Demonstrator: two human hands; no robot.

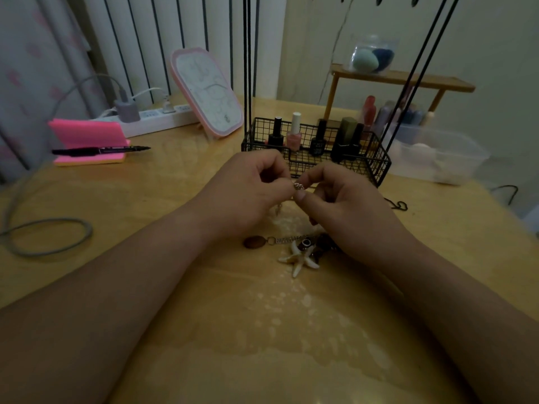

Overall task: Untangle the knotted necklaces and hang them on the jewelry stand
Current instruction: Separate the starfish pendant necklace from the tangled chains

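Above bench [145, 199] centre: your left hand [248, 193] and right hand [344, 205] nearly touch, fingers curled, both pinching small silver knot [299, 186] at fingertips. Short chain [278, 209] dangles under left hand. Remaining necklaces [303, 246] lie heaped on bench just under right wrist: starfish pendant [297, 258], brown oval pendant [253, 242]. Stand [376, 161], wire basket with upright rods, just behind your hands; polish bottles [293, 135] inside.

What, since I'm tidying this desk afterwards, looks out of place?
Near the right hand, the necklaces lie heaped and tangled on the table; a loose black cord trails right of the wire basket.
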